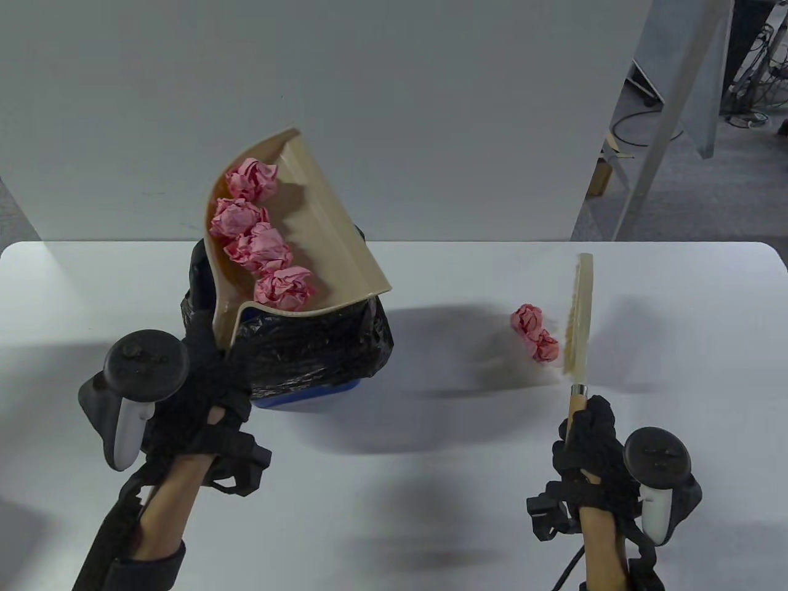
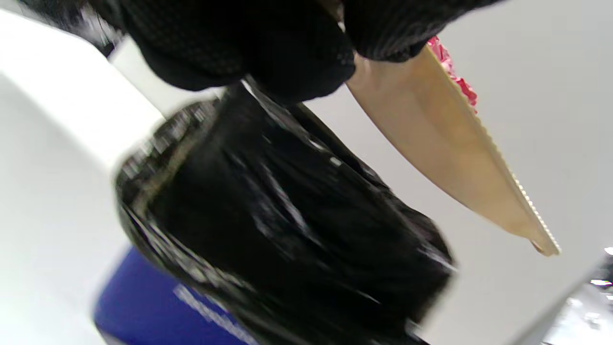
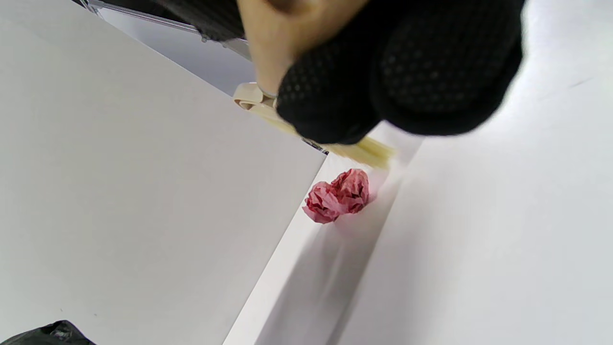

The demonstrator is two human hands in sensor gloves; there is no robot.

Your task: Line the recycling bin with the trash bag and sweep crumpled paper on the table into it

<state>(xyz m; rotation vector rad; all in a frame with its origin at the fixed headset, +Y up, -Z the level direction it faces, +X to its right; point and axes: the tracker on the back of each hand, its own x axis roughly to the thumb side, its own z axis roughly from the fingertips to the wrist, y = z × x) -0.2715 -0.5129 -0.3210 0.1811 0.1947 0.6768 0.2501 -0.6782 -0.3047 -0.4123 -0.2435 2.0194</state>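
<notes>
Nearest you, your right hand (image 1: 590, 440) is curled round the wooden handle of the brush (image 1: 579, 326), which points away from you with its pale bristles facing left. Your left hand (image 1: 203, 394) sits at the near left, fingers wrapped round the near end of the tan dustpan (image 1: 326, 215); the grip itself is partly hidden behind the glove and the bag, but the left wrist view shows the gloved fingers closed over the pan's edge.

Just beyond your right hand, one crumpled pink paper ball (image 1: 534, 332) lies on the white surface (image 1: 431, 492), touching or just beside the bristles on their left; you cannot tell which.

Beyond your left hand stands the blue recycling bin (image 1: 308, 399), only its lower edge showing beneath the black trash bag (image 1: 320, 345) that lines it and drapes over its rim. The dustpan is raised over the bin and tilted, its near end low at the bag's opening and its far end high. Four crumpled pink paper balls (image 1: 258, 246) lie in a row along the pan's left wall.

Farthest off, a white panel (image 1: 369, 92) rises behind the surface.
</notes>
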